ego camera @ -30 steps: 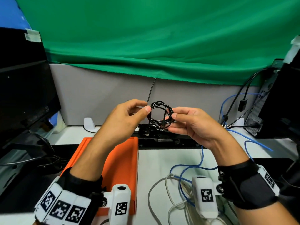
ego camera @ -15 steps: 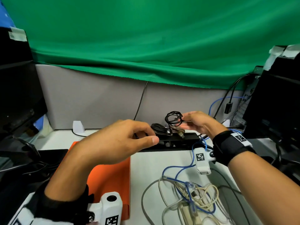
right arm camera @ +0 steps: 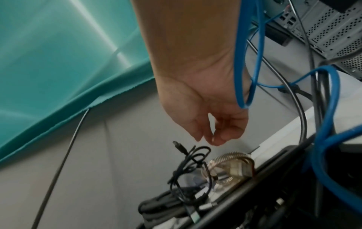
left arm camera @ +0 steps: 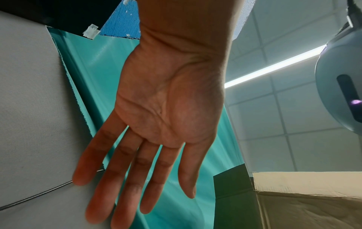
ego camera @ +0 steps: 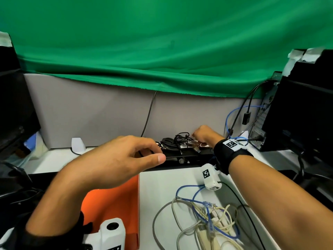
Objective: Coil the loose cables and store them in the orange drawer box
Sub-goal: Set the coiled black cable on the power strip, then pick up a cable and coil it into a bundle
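The orange drawer box (ego camera: 111,204) lies on the desk at the lower left. Behind it a black drawer tray (ego camera: 180,156) stands out and holds stored cables. The small black coiled cable (ego camera: 181,139) (right arm camera: 192,164) lies in that tray beside a clear cable (right arm camera: 229,164). My right hand (ego camera: 200,134) (right arm camera: 213,137) hovers just above the coil, fingers loosely curled and holding nothing. My left hand (ego camera: 158,152) (left arm camera: 137,193) floats over the orange box with straight fingers and a bare palm. A pile of loose grey, cream and blue cables (ego camera: 203,219) lies on the desk at the lower right.
A dark monitor (ego camera: 14,114) stands at the left and a computer tower (ego camera: 302,114) with plugged cables at the right. A grey partition (ego camera: 90,114) under green cloth closes the back. A blue cable (right arm camera: 243,62) hangs across my right wrist.
Both hands held the black coil a second ago. The left hand let go and sank over the orange box. The right hand carried the coil back to the tray and released it.
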`<action>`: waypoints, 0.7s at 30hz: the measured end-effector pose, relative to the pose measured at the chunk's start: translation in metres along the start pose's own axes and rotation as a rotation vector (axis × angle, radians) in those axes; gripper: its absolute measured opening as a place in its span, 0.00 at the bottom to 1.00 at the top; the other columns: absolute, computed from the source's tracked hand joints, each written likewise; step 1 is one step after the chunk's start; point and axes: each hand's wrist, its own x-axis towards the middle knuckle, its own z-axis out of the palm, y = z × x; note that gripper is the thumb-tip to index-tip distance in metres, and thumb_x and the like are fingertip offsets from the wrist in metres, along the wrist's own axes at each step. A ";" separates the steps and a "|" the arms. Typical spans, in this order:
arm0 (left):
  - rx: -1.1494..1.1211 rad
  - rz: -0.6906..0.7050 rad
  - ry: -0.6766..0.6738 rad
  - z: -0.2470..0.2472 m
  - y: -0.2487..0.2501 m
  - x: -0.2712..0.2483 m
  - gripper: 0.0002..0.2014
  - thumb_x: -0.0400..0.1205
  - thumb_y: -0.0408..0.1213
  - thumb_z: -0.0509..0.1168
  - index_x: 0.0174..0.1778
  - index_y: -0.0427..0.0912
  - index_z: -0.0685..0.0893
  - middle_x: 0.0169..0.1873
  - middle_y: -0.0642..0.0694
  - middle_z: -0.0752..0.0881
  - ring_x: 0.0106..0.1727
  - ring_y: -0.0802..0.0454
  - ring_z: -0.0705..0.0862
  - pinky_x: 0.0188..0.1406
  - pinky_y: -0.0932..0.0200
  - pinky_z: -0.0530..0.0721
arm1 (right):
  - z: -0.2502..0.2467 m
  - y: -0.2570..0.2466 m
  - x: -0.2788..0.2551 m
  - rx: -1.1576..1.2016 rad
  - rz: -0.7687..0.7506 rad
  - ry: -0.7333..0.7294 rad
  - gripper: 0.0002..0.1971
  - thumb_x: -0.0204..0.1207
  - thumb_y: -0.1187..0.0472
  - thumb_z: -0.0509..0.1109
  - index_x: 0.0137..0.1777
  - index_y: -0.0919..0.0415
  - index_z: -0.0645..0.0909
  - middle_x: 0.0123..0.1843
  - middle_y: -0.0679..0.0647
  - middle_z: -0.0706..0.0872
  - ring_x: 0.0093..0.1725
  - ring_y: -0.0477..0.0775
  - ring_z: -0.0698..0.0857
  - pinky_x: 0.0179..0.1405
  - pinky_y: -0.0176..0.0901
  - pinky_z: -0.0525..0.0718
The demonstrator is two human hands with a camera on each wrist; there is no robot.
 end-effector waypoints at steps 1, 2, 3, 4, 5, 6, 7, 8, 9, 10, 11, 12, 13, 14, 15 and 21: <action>0.003 0.000 -0.002 0.000 0.000 0.000 0.15 0.81 0.64 0.60 0.55 0.64 0.86 0.46 0.70 0.88 0.50 0.69 0.87 0.55 0.60 0.85 | -0.005 -0.004 -0.003 -0.031 -0.013 0.038 0.15 0.83 0.65 0.63 0.64 0.73 0.83 0.50 0.61 0.85 0.42 0.58 0.84 0.37 0.44 0.84; 0.008 -0.002 -0.002 -0.001 -0.001 0.000 0.16 0.80 0.65 0.59 0.55 0.64 0.86 0.45 0.70 0.88 0.50 0.69 0.87 0.55 0.59 0.85 | -0.011 -0.009 -0.005 -0.052 -0.040 0.084 0.15 0.84 0.64 0.62 0.64 0.72 0.83 0.52 0.62 0.86 0.47 0.61 0.85 0.44 0.48 0.87; 0.011 -0.005 -0.002 -0.001 -0.001 0.000 0.17 0.79 0.66 0.59 0.55 0.65 0.86 0.45 0.70 0.88 0.50 0.68 0.87 0.55 0.58 0.85 | -0.017 -0.015 -0.008 -0.069 -0.079 0.128 0.15 0.85 0.62 0.62 0.63 0.71 0.84 0.54 0.62 0.88 0.51 0.62 0.86 0.51 0.51 0.88; 0.009 -0.004 -0.003 -0.002 -0.001 0.000 0.18 0.78 0.68 0.58 0.55 0.66 0.86 0.45 0.69 0.88 0.50 0.66 0.87 0.55 0.55 0.85 | -0.024 -0.021 -0.013 -0.066 -0.127 0.165 0.15 0.87 0.60 0.62 0.63 0.69 0.84 0.55 0.61 0.88 0.53 0.62 0.86 0.56 0.53 0.87; 0.003 0.000 -0.006 -0.002 -0.001 -0.001 0.20 0.77 0.69 0.57 0.55 0.66 0.85 0.46 0.69 0.88 0.50 0.65 0.88 0.56 0.53 0.86 | -0.032 -0.029 -0.021 -0.046 -0.184 0.186 0.15 0.87 0.58 0.62 0.63 0.68 0.84 0.55 0.58 0.88 0.53 0.60 0.86 0.59 0.53 0.86; -0.004 0.004 -0.008 -0.003 -0.001 -0.002 0.21 0.76 0.70 0.57 0.55 0.66 0.86 0.46 0.68 0.89 0.50 0.64 0.88 0.56 0.51 0.86 | -0.040 -0.038 -0.032 -0.038 -0.247 0.199 0.15 0.87 0.56 0.63 0.63 0.66 0.85 0.53 0.56 0.88 0.52 0.57 0.86 0.60 0.53 0.86; -0.008 0.009 -0.009 -0.003 0.000 -0.002 0.22 0.75 0.70 0.57 0.55 0.65 0.86 0.46 0.67 0.89 0.50 0.63 0.88 0.56 0.50 0.86 | -0.048 -0.049 -0.047 -0.051 -0.316 0.202 0.15 0.87 0.55 0.64 0.61 0.64 0.86 0.52 0.54 0.90 0.49 0.55 0.86 0.58 0.52 0.86; -0.011 0.013 -0.007 -0.003 0.001 -0.003 0.22 0.75 0.70 0.57 0.54 0.64 0.86 0.45 0.66 0.89 0.49 0.63 0.88 0.56 0.50 0.86 | -0.055 -0.057 -0.065 -0.089 -0.384 0.186 0.14 0.87 0.53 0.65 0.57 0.61 0.87 0.48 0.52 0.91 0.44 0.52 0.87 0.53 0.49 0.86; -0.015 0.018 -0.002 -0.003 0.003 -0.003 0.22 0.74 0.69 0.57 0.54 0.62 0.87 0.44 0.66 0.90 0.48 0.64 0.89 0.56 0.50 0.86 | -0.059 -0.064 -0.084 -0.152 -0.439 0.133 0.12 0.87 0.51 0.65 0.53 0.57 0.87 0.44 0.50 0.92 0.39 0.49 0.87 0.47 0.45 0.85; -0.018 0.022 0.004 -0.003 0.004 -0.003 0.22 0.74 0.68 0.58 0.53 0.61 0.88 0.43 0.65 0.90 0.47 0.63 0.89 0.55 0.51 0.86 | -0.060 -0.068 -0.102 -0.242 -0.473 0.036 0.12 0.86 0.50 0.66 0.49 0.54 0.87 0.39 0.48 0.91 0.35 0.48 0.86 0.41 0.43 0.83; -0.025 0.023 0.008 -0.001 0.006 -0.004 0.23 0.74 0.67 0.58 0.53 0.59 0.88 0.42 0.65 0.90 0.46 0.63 0.89 0.55 0.51 0.86 | -0.058 -0.070 -0.123 -0.358 -0.487 -0.094 0.13 0.85 0.47 0.67 0.45 0.53 0.87 0.36 0.47 0.91 0.31 0.48 0.85 0.38 0.42 0.82; -0.025 0.026 0.009 -0.001 0.007 -0.004 0.23 0.74 0.66 0.59 0.52 0.58 0.88 0.42 0.64 0.90 0.46 0.63 0.89 0.55 0.51 0.86 | -0.051 -0.069 -0.139 -0.489 -0.488 -0.236 0.17 0.84 0.44 0.66 0.44 0.55 0.87 0.35 0.48 0.92 0.30 0.48 0.85 0.37 0.43 0.83; -0.022 0.030 0.009 0.001 0.009 -0.004 0.22 0.74 0.66 0.59 0.52 0.57 0.88 0.42 0.63 0.91 0.45 0.63 0.89 0.55 0.51 0.86 | -0.043 -0.065 -0.156 -0.615 -0.477 -0.376 0.21 0.83 0.40 0.66 0.43 0.56 0.87 0.35 0.49 0.92 0.30 0.49 0.86 0.39 0.45 0.86; -0.014 0.032 0.009 0.002 0.009 -0.004 0.21 0.76 0.65 0.59 0.52 0.57 0.88 0.42 0.63 0.91 0.46 0.63 0.89 0.56 0.50 0.86 | -0.033 -0.060 -0.169 -0.728 -0.459 -0.487 0.25 0.81 0.35 0.65 0.43 0.57 0.88 0.36 0.49 0.93 0.31 0.50 0.87 0.41 0.47 0.88; -0.004 0.034 0.007 0.003 0.010 -0.004 0.20 0.77 0.64 0.60 0.52 0.58 0.88 0.43 0.63 0.91 0.46 0.63 0.89 0.56 0.50 0.86 | -0.023 -0.053 -0.181 -0.817 -0.433 -0.562 0.28 0.79 0.32 0.64 0.45 0.58 0.88 0.37 0.49 0.93 0.33 0.51 0.88 0.42 0.48 0.88; 0.015 0.057 -0.034 0.012 0.017 -0.004 0.18 0.78 0.65 0.61 0.52 0.60 0.88 0.45 0.59 0.91 0.48 0.59 0.89 0.56 0.46 0.86 | 0.020 -0.012 -0.210 -1.028 -0.507 -0.575 0.16 0.81 0.46 0.69 0.46 0.60 0.84 0.38 0.51 0.85 0.39 0.56 0.83 0.31 0.44 0.76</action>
